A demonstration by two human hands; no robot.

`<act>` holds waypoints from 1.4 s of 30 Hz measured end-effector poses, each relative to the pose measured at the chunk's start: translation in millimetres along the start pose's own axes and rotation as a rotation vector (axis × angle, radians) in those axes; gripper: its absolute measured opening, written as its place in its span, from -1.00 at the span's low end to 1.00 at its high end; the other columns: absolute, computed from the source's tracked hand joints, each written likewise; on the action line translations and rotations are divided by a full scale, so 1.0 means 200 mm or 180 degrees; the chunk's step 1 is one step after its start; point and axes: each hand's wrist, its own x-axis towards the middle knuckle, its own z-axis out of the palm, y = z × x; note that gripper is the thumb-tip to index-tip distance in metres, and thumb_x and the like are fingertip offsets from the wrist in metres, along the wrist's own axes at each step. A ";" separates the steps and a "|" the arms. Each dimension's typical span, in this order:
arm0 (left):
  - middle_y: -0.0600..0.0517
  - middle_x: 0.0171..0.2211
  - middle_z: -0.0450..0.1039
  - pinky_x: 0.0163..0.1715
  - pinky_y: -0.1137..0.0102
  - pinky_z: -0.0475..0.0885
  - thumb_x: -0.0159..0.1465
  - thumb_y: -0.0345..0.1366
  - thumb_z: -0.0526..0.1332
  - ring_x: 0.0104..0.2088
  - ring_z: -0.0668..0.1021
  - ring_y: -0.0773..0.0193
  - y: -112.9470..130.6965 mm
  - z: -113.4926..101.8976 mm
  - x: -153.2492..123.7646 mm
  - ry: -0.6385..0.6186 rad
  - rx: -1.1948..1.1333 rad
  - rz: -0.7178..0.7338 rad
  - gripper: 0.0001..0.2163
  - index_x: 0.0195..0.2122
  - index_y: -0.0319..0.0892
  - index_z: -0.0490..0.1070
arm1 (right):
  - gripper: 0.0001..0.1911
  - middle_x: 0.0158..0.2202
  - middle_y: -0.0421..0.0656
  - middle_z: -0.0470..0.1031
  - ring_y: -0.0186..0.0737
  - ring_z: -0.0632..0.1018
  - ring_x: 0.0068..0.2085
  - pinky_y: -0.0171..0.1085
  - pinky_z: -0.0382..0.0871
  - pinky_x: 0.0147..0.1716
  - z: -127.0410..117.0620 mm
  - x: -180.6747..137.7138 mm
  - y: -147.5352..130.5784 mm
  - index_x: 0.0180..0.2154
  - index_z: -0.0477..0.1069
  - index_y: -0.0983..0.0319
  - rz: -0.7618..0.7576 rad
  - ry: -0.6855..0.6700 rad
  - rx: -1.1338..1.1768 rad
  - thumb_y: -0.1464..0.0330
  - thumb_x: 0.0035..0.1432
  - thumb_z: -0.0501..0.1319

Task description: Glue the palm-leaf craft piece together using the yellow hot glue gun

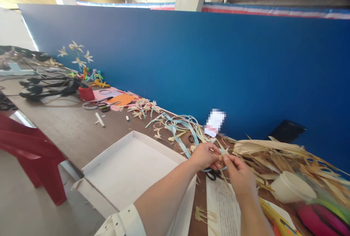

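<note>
My left hand (206,156) and my right hand (241,172) meet above the table's right part, fingertips pinched close together. Between them is a small pale strip of dried husk, mostly covered by the fingers; both hands seem to grip it. Light blue strips (180,142) lie tangled just beyond my left hand. Below the hands are black scissor handles (212,174) and a sheet of paper with writing (222,207). Dried corn husks (273,155) are heaped to the right of my right hand.
A shallow white box (136,170) lies left of my forearm. At right are a white cup (292,188) and a yellow tool (277,217). Husk flowers (143,108), orange paper (121,100) and a red spool (86,93) sit farther left. A blue partition (175,61) borders the table.
</note>
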 end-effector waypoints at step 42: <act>0.09 -0.64 0.36 -0.48 0.46 0.44 0.08 -0.38 0.19 -0.59 0.46 0.40 -0.06 0.01 0.02 -0.0101 0.0247 0.0335 -0.90 -0.46 -0.28 0.47 | -0.57 -0.39 -0.15 0.54 -0.12 0.50 -0.34 -0.24 0.32 -0.32 0.02 0.00 0.01 -0.29 0.48 0.26 0.0422 -0.0085 0.0445 0.08 -0.15 0.30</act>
